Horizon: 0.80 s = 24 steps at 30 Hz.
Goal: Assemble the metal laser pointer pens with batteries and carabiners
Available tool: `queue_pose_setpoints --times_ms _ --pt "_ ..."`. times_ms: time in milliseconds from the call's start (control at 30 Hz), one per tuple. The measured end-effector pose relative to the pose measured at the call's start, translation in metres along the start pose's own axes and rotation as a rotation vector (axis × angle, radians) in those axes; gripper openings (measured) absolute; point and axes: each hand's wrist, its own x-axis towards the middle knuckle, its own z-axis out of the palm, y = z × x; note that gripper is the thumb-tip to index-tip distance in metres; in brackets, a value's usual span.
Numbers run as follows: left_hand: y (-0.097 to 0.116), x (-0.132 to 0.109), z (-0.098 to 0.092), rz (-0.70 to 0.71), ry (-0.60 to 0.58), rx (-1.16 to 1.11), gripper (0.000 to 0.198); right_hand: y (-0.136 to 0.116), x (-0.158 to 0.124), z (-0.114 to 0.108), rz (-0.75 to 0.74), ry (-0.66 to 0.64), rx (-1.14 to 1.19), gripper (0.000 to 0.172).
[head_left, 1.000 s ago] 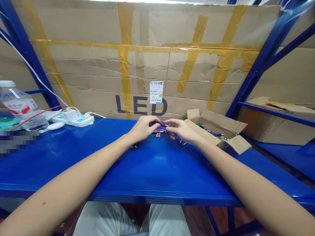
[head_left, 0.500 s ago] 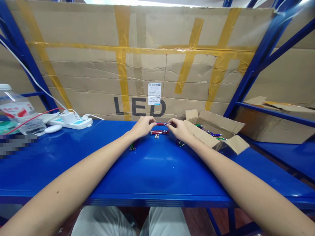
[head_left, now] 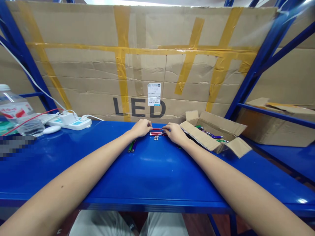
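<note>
At the far part of the blue table, my left hand (head_left: 142, 127) pinches the left end of a slim red metal tube (head_left: 157, 128). My right hand (head_left: 174, 132) has its fingers closed at the tube's right end. Just below lies another red metal tube (head_left: 155, 133), its right end partly behind my right fingers. Several small silver button-like pieces (head_left: 156, 138) sit nearer to me. Beside my left wrist lie a green tube (head_left: 130, 147) and a dark purple tube (head_left: 134, 146).
An open cardboard box (head_left: 204, 139) with several coloured tubes stands at the right. A power strip (head_left: 73, 123), a white oval object (head_left: 51, 129) and a plastic bottle (head_left: 21, 111) are at the left. A large carton (head_left: 93, 75) backs the blue table (head_left: 152, 177).
Both hands have come down slightly with the red tube, closer to the other red tube. My right hand has shifted a little left.
</note>
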Motion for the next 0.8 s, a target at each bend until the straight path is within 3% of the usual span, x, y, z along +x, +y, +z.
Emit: queue_pose_setpoints --times_ms 367,800 --pt "0.0040 -0.0013 0.0038 -0.030 -0.059 -0.043 0.015 -0.0078 -0.0030 -0.0038 -0.002 -0.131 -0.094 0.026" --pt "-0.0023 -0.0042 -0.0057 -0.025 -0.019 -0.053 0.020 -0.0060 -0.0033 -0.0035 0.027 -0.125 -0.063 0.031"
